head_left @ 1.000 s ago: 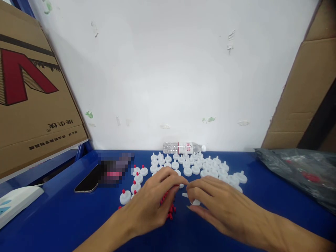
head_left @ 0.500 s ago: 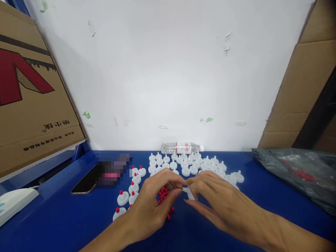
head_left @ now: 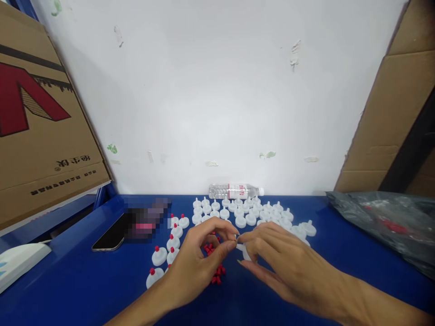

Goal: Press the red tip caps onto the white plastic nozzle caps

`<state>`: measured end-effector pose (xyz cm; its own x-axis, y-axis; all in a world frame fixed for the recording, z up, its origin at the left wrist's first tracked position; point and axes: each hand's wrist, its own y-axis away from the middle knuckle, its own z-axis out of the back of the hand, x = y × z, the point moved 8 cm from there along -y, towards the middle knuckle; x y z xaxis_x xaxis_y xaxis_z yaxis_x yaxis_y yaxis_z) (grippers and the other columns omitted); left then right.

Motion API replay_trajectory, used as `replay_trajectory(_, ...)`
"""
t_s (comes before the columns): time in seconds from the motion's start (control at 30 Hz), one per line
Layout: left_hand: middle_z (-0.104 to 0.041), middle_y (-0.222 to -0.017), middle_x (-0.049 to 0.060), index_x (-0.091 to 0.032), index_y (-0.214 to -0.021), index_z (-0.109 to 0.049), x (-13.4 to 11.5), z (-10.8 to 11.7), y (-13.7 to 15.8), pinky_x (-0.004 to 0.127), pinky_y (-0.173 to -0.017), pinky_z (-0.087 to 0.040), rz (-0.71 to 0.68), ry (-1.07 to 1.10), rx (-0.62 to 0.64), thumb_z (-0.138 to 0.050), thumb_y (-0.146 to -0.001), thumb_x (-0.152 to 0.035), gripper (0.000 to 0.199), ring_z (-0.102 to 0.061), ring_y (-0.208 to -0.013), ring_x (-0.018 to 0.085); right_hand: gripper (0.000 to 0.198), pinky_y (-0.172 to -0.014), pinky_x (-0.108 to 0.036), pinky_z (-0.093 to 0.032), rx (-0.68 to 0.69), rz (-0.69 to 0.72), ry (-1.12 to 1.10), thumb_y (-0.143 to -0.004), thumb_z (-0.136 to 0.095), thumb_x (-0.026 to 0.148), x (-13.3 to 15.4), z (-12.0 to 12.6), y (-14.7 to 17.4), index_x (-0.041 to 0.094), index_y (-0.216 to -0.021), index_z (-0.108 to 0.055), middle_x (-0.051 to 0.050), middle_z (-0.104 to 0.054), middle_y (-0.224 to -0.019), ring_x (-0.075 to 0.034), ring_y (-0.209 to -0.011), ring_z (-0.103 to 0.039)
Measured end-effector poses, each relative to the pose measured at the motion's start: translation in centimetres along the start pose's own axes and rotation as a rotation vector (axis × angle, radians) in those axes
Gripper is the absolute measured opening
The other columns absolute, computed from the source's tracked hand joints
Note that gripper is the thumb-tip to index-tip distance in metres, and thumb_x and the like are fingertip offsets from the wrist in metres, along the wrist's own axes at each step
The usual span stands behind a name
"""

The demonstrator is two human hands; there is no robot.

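Note:
My right hand [head_left: 282, 262] grips a white nozzle cap [head_left: 246, 253], a round lid with a thin spout that points left. The fingers of my left hand [head_left: 200, 262] pinch together at the spout's tip; whatever lies between them is hidden. Below and behind my left hand lies a pile of small red caps [head_left: 218, 274]. Left of it stand several white nozzle caps with red tips [head_left: 159, 256]. Beyond both hands sit several white nozzle caps with bare spouts [head_left: 240, 221], partly covered by my fingers.
A clear plastic bottle [head_left: 234, 191] lies against the white wall. To the left are a phone [head_left: 110, 235], a white device [head_left: 20, 260] and a printed cardboard box [head_left: 50, 136]. On the right, a grey plastic bag [head_left: 384, 226] rests on the blue table [head_left: 251, 308] near more cardboard [head_left: 390, 113].
My left hand has shifted slightly, and more of the red cap pile shows beneath it. The white nozzle cap in my right hand has tilted a little.

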<state>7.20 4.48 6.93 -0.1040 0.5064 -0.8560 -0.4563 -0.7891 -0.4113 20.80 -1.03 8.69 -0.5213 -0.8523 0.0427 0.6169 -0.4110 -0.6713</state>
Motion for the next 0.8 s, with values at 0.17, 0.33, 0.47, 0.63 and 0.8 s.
replay_trajectory(0.17, -0.068, -0.096, -0.001, -0.024, -0.102, -0.069, -0.1, 0.1, 0.0, 0.025, -0.074, -0.048, 0.006, -0.016, 0.001, -0.063, -0.100, -0.023, 0.006, -0.062, -0.086, 0.012, 0.011, -0.084, -0.034, -0.052, -0.043, 0.023, 0.030, -0.103, -0.054, 0.017, 0.2, 0.4, 0.0, 0.021, -0.096, -0.048, -0.004, -0.073, -0.101, -0.017, -0.090, -0.070)
replay_trajectory(0.33, -0.067, -0.100, 0.000, -0.024, -0.101, -0.070, -0.4, 0.2, 0.0, 0.025, -0.072, -0.047, -0.009, -0.077, 0.002, -0.061, -0.101, -0.027, 0.010, -0.062, -0.087, 0.013, 0.012, -0.089, -0.033, -0.052, -0.094, 0.043, 0.047, -0.103, -0.054, 0.016, 0.5, 0.7, 0.1, 0.021, -0.092, -0.050, -0.006, -0.074, -0.101, -0.016, -0.096, -0.072)
replay_trajectory(0.47, -0.066, -0.098, 0.001, -0.023, -0.099, -0.070, -0.4, 0.2, 0.1, 0.024, -0.068, -0.046, -0.021, -0.113, 0.014, -0.059, -0.102, -0.028, 0.013, -0.061, -0.084, 0.013, 0.011, -0.090, -0.036, -0.053, -0.106, 0.052, 0.065, -0.102, -0.056, 0.016, 0.5, 0.8, 0.1, 0.020, -0.093, -0.052, -0.006, -0.075, -0.102, -0.018, -0.095, -0.072)
replay_trajectory(0.63, -0.068, -0.097, 0.003, -0.023, -0.097, -0.073, -0.4, 0.3, -0.2, 0.023, -0.066, -0.046, -0.039, -0.136, 0.029, -0.060, -0.101, -0.029, 0.016, -0.062, -0.083, 0.013, 0.007, -0.090, -0.040, -0.056, -0.130, 0.075, 0.079, -0.099, -0.059, 0.014, 0.6, 1.1, 0.4, 0.018, -0.095, -0.056, -0.008, -0.075, -0.110, -0.019, -0.093, -0.072)
replay_trajectory(0.8, -0.071, -0.094, 0.003, -0.023, -0.094, -0.077, 0.0, 0.6, -0.6, 0.023, -0.063, -0.046, -0.024, -0.110, 0.002, -0.066, -0.097, -0.030, 0.014, -0.063, -0.081, 0.014, 0.008, -0.092, -0.041, -0.057, -0.134, 0.076, 0.114, -0.098, -0.062, 0.014, 0.5, 1.3, 0.6, 0.019, -0.094, -0.057, -0.010, -0.074, -0.117, -0.020, -0.096, -0.072)
